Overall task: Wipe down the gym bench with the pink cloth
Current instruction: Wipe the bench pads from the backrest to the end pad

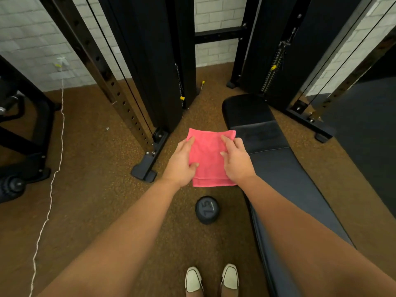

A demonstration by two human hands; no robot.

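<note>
The pink cloth [209, 158], folded into a rectangle, hangs in the air between both hands, left of the bench and above the floor. My left hand [182, 166] grips its left edge, thumb on top. My right hand [236, 161] grips its right edge the same way. The black padded gym bench [285, 168] runs from the lower right up to the centre, its far end [246, 108] rounded. The cloth's top right corner overlaps the bench's left edge in view; whether it touches I cannot tell.
A black dumbbell marked 15 [207, 210] stands on the brown floor below the cloth. My white shoes [211, 279] are at the bottom. Black rack uprights [128, 99] and base feet [144, 171] stand left; another frame [310, 118] right. A white cord [51, 185] trails along the left floor.
</note>
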